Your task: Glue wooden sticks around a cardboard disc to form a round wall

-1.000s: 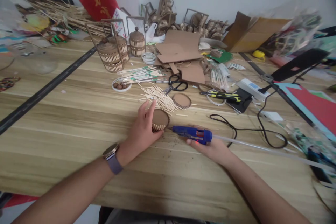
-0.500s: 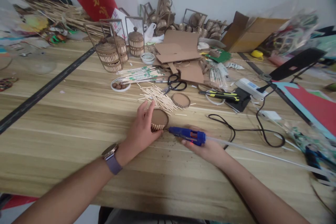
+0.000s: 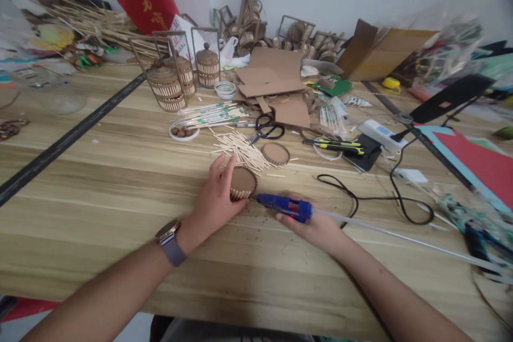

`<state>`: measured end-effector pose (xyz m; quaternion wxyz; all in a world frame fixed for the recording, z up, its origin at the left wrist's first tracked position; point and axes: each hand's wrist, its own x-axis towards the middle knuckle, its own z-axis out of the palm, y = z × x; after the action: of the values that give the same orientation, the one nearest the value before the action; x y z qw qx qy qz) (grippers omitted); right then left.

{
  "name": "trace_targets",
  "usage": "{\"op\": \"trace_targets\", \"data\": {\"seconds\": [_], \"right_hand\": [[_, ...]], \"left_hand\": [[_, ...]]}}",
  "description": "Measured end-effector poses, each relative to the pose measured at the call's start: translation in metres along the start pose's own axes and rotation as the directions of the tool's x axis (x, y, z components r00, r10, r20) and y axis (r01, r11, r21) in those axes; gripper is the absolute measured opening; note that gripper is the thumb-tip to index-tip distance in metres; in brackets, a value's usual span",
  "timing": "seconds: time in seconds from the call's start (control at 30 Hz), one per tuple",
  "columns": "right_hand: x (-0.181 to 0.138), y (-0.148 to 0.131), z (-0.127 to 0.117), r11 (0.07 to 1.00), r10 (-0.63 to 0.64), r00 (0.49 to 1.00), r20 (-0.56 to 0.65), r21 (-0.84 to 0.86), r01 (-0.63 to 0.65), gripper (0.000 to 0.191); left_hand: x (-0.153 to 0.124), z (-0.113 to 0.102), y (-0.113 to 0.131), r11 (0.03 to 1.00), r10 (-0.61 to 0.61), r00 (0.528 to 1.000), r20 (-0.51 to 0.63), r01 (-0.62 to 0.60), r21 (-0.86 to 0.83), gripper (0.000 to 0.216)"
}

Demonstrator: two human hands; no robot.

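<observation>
My left hand (image 3: 218, 192) is closed around the left side of a round cardboard disc (image 3: 243, 179) lying on the table. Short wooden sticks (image 3: 240, 194) stand in a row along the disc's near edge, and the thumb rests beside them. In my right hand (image 3: 310, 224) is a blue glue gun (image 3: 284, 206) with a small red light. Its nozzle points left, at or very near the disc's near right edge. A long clear glue stick (image 3: 385, 239) sticks out of its back. Just beyond my left hand lies a loose pile of short sticks (image 3: 244, 150).
A second cardboard disc (image 3: 276, 153), black scissors (image 3: 269, 128) and a yellow-black cutter (image 3: 339, 145) lie behind the hands. Small stick baskets (image 3: 166, 85) stand back left, near cardboard sheets (image 3: 274, 72). A black cable (image 3: 380, 199) loops at right, by a power strip (image 3: 382, 135).
Almost nothing differs. The glue gun and my right hand have shifted very slightly left; my left hand keeps its hold on the disc.
</observation>
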<state>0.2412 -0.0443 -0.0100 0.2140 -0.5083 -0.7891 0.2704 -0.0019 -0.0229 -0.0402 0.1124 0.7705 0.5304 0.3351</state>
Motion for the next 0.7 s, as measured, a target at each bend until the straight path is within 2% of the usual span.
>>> {"op": "trace_targets", "data": {"seconds": [0.7], "right_hand": [[0.0006,-0.0003,0.0026,0.998,-0.057,0.997,-0.053,0.001,0.058,0.025]], "left_hand": [[-0.0003,0.0022,-0.0013,1.000,0.004,1.000,-0.015,-0.005,-0.010,0.109]]}}
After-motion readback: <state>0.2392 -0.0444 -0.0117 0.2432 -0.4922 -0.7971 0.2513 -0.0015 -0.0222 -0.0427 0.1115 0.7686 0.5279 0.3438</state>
